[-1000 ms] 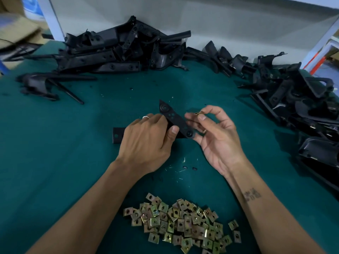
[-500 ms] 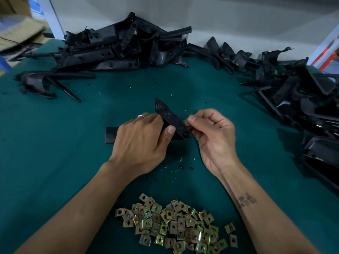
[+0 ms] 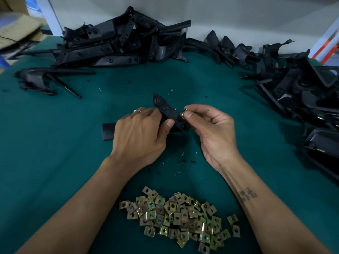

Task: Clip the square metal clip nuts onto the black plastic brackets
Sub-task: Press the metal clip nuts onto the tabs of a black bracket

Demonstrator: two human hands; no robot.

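Observation:
A black plastic bracket (image 3: 166, 109) with round holes is gripped by my left hand (image 3: 141, 136) at the middle of the green table; its far tip points up and away, its other end sticks out left of my wrist. My right hand (image 3: 211, 129) pinches one brass-coloured clip nut (image 3: 184, 113) between thumb and forefinger, right against the bracket's right edge. Whether the nut sits on the edge is hidden by my fingers. A pile of several loose clip nuts (image 3: 179, 219) lies near the front edge, between my forearms.
A heap of black brackets (image 3: 113, 44) fills the back left of the table. Another heap (image 3: 297, 83) runs along the back right and right side. One lone bracket (image 3: 45, 79) lies at far left. Small plastic shavings (image 3: 176, 162) dot the green cloth (image 3: 55, 162).
My right hand drew close to the bracket, then lifted slightly; the clip nut is now pinched at the bracket's right edge. My left hand keeps its grip on the bracket.

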